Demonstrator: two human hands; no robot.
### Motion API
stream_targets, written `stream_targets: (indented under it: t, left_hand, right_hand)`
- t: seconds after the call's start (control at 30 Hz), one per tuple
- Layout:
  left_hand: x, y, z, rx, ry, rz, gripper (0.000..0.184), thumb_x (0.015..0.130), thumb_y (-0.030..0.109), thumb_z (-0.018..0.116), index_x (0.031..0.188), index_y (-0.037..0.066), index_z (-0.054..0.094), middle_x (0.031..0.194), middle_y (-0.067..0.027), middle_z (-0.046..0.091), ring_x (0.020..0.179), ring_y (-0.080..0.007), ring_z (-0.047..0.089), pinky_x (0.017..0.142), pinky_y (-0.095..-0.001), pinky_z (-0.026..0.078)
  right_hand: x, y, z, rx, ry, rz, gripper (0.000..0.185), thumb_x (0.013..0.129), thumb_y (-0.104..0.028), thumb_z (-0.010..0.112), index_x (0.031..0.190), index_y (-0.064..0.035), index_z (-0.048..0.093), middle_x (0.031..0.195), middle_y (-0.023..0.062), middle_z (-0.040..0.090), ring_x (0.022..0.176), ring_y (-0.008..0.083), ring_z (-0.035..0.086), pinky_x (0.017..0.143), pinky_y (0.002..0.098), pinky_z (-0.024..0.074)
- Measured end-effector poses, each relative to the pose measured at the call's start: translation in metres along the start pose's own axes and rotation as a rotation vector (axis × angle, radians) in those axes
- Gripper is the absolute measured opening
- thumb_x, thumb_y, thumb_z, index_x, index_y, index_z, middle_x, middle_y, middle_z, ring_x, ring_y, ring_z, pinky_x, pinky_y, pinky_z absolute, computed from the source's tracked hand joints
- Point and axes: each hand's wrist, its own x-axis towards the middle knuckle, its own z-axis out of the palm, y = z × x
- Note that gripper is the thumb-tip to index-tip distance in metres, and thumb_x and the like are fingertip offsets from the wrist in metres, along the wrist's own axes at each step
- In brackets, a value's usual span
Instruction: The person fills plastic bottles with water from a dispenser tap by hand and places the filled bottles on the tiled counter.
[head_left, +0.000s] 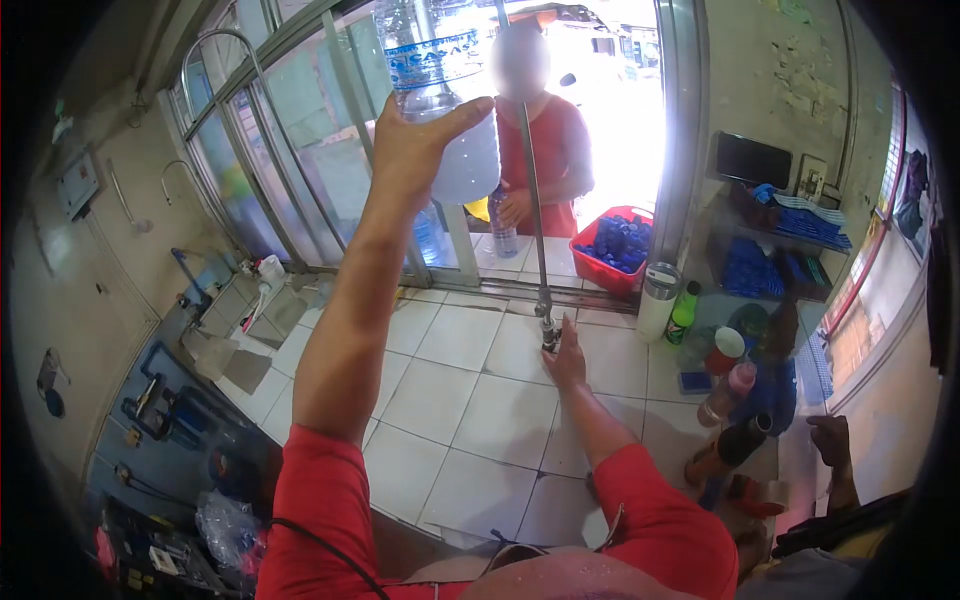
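My left hand (415, 145) holds up a large clear plastic bottle (468, 160) with a blue-printed band. Cloudy-looking liquid shows in its lower part, and its top is cut off by the frame edge. A metal rod-like shape is visible in or behind its upper part. My right hand (567, 357) is at the base of a tall steel faucet pipe (533, 200), its fingers around the small valve (549, 335) on the white tiled counter (495, 425).
Across the window, a person in red (545, 140) grips a clear bottle (502, 230). A red basket of blue caps (612, 245) sits on the sill. Several bottles and a tumbler (657, 300) line the right side. Another person's hand (830, 440) is at far right.
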Motion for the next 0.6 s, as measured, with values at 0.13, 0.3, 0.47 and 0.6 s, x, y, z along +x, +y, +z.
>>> stream_targets:
  t: [0.13,0.3,0.47,0.6]
  left_hand:
    - [0.003,-0.003,-0.001,-0.01,-0.016,0.015,0.07,0.067,0.032,0.09,0.118,-0.004,0.058,0.098,-0.0197,0.07,0.076,-0.0278,0.072,0.063,-0.0324,0.059]
    - [0.003,-0.008,-0.001,0.013,-0.018,0.037,0.07,0.068,0.034,0.089,0.118,-0.004,0.058,0.1,-0.0199,0.07,0.078,-0.029,0.072,0.065,-0.0331,0.06]
    - [0.003,-0.009,0.0,0.045,-0.006,0.057,0.07,0.068,0.035,0.089,0.118,-0.004,0.058,0.102,-0.0202,0.07,0.08,-0.0293,0.072,0.067,-0.034,0.06]
    - [0.005,-0.014,-0.001,0.025,-0.002,0.078,0.069,0.068,0.034,0.089,0.118,-0.003,0.059,0.102,-0.0201,0.07,0.082,-0.0294,0.072,0.069,-0.0348,0.06]
  right_hand:
    - [0.005,-0.014,-0.001,0.087,-0.054,0.183,0.101,0.079,-0.014,0.073,0.159,-0.0114,0.01,0.157,0.0197,0.03,0.142,0.0348,0.037,0.107,0.0382,0.0412]
    - [0.006,-0.005,0.005,0.053,-0.043,0.217,0.098,0.083,-0.012,0.069,0.159,-0.0171,0.008,0.154,0.018,0.036,0.125,0.0362,0.052,0.093,0.0415,0.0489]
    - [0.011,-0.007,-0.001,0.102,-0.104,0.287,0.094,0.086,-0.011,0.065,0.16,-0.0196,0.007,0.15,0.0179,0.041,0.115,0.0377,0.059,0.085,0.0439,0.0516]
    - [0.01,-0.009,-0.001,0.089,-0.125,0.33,0.092,0.087,-0.013,0.064,0.16,-0.0203,0.008,0.146,0.0184,0.045,0.111,0.0387,0.061,0.083,0.0447,0.0518]
